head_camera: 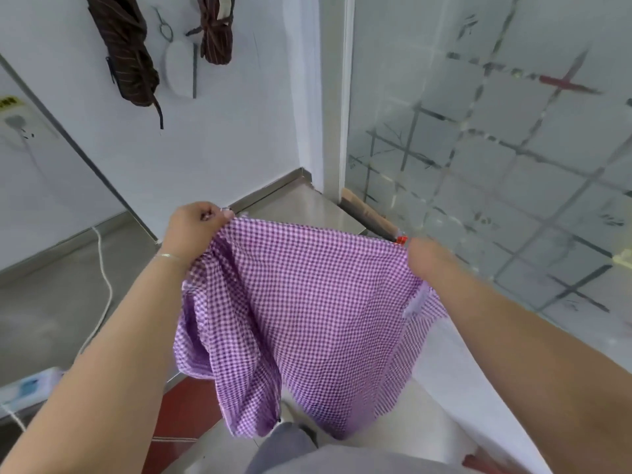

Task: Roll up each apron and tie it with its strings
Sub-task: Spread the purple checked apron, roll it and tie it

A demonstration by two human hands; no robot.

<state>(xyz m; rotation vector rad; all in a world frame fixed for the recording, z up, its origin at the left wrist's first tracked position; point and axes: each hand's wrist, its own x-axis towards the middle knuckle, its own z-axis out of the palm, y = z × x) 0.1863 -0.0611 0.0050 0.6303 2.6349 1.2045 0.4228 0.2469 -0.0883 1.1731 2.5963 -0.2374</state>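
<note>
Grip: our left hand [196, 224] pinches top corner of purple gingham apron [307, 319]; right hand [422, 254] blurred at opposite corner, hold unclear. Apron hangs slack below both, over steel bench [301, 206]. We judge cloth light, limp, non-slippery; best held at corners, strings.

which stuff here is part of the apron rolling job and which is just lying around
Part of the job:
- purple checked apron, held up by left hand and right hand
- two brown striped aprons on the wall, one hanging loose, one rolled and tied

Just lying about:
- white cable
- wall socket
- steel counter
</note>
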